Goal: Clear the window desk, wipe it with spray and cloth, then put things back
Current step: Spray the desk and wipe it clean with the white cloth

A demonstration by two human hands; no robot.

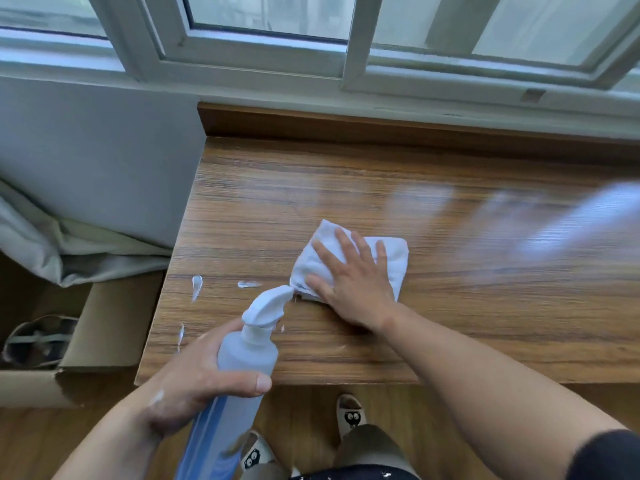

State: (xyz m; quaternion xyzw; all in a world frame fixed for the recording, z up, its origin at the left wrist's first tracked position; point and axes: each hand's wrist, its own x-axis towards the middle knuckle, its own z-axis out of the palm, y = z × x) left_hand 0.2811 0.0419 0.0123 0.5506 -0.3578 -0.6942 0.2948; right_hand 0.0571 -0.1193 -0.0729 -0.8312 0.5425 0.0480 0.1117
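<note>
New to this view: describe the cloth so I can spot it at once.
Find the wooden desk under the window. Toward its front, the right hand presses flat on a folded white cloth. It is the only fabric there; the neighbouring spray bottle is hard plastic, gripped by the left hand.

Quick tally, just counting: one wooden desk, one spray bottle, one white cloth, and two hands, a left hand and a right hand. Foam splats on the desk: I get three clear ones, plus a tiny speck that's too small to call. Off to the side there's one cardboard box with one sandal in it, one grey fabric bundle, and down below two slippers with cartoon eyes.
</note>
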